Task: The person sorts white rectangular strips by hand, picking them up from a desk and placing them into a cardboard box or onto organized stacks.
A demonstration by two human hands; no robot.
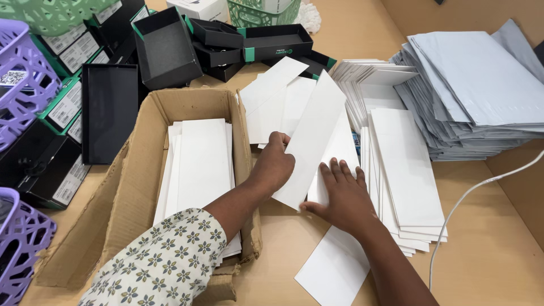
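Observation:
My left hand [274, 166] grips a long white card [313, 136] by its left edge, holding it tilted above the table. My right hand [340, 197] lies flat, fingers spread, on other white cards [334, 266] under it. A torn cardboard box [127, 187] at my left holds a stack of the same white cards [198, 164]. More white cards [405, 170] lie stacked at my right, and loose ones [277, 96] are fanned out behind the held card.
Black boxes with green trim [164, 48] and open black lids [109, 110] crowd the back left. Purple baskets [20, 85] stand at the left edge, green baskets [263, 11] at the back. A pile of grey mailer bags [476, 90] lies right, above a white cable [470, 195].

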